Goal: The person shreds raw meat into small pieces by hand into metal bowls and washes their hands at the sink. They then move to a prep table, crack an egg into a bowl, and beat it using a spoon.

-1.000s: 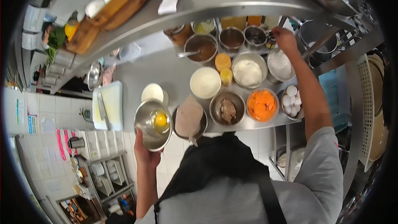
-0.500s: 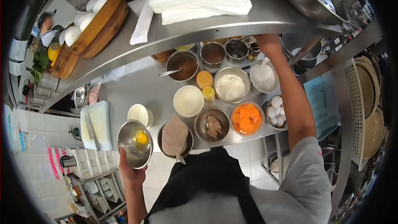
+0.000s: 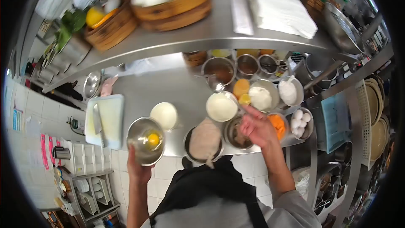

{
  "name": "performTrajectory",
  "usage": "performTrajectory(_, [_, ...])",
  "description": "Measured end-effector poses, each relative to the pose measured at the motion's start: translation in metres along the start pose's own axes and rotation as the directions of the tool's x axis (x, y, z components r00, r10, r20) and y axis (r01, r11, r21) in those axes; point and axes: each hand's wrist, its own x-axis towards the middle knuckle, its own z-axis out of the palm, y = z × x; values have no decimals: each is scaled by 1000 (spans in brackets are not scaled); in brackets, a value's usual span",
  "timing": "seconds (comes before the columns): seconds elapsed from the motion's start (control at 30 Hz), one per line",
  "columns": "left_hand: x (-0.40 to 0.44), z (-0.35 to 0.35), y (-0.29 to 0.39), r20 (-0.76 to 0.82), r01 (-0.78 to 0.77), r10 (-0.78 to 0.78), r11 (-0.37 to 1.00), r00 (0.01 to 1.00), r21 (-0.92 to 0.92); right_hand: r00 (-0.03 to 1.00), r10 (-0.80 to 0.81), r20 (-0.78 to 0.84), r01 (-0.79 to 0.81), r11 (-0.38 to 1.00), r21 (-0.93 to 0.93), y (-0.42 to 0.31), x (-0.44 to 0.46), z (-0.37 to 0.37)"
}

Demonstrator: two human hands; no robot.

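Note:
My left hand grips the rim of a steel bowl, tilted toward me beyond the front edge of the counter. Inside it lies a raw egg with a whole yolk. My right hand, smeared by motion, hovers above a bowl of brownish meat. From its fingers a thin metal spoon seems to reach over a bowl of white liquid; blur hides the grip. Beside the left hand's bowl stands a white tub. A bag of pale pink filling rests in another bowl.
Behind the right hand are orange yolks, a bowl of white eggs, white powder and brown sauce. A knife lies on the cutting board at left. A steel shelf overhangs the counter.
My right hand has come back from the containers under the shelf toward me, with what looks like a spoon. My left hand still holds the bowl. The view has swung left.

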Motion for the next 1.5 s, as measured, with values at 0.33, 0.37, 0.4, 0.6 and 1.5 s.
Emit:
performTrajectory(0.33, [48,-116,48,71,-94,94,996,993,-1,917,394,58,-365,890,-274,212,-18,166])
performTrajectory(0.37, [49,-129,50,64,-109,108,994,992,4,934,358,22,-316,851,-420,226,-16,175])
performTrajectory(0.4, [50,-142,51,39,-130,128,990,991,48,949,315,-4,-264,787,-558,239,-14,182])
performTrajectory(0.6, [44,-223,42,-63,-252,281,925,958,285,891,181,417,428,-28,-903,280,-3,238])
performTrajectory(1.5, [-114,-258,-6,-601,-226,274,962,750,156,468,615,635,819,-31,-573,370,2,305])
